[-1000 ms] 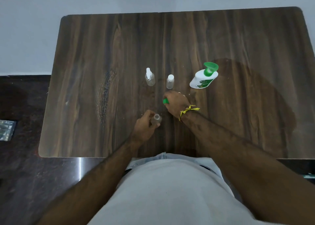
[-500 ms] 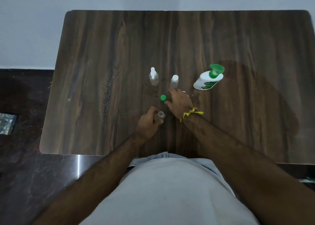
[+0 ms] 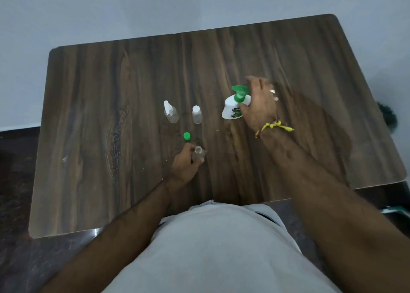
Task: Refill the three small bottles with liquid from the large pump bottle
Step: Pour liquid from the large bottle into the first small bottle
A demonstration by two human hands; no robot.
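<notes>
Left hand (image 3: 185, 164) grips the uncapped small bottle (image 3: 198, 152) near centre; right hand (image 3: 258, 103), fingers spread, closing round the pump bottle (image 3: 235, 106) far right — a blurred, hasty grab risks toppling it.

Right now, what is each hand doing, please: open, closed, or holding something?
Left hand: holds the uncapped small bottle upright on the table.
Right hand: at the pump bottle, fingers around it; blurred, a firm grip cannot be told.

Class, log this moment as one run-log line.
left hand: holds open small bottle | right hand: reaching pump bottle, grip unclear | green cap: on table
</notes>
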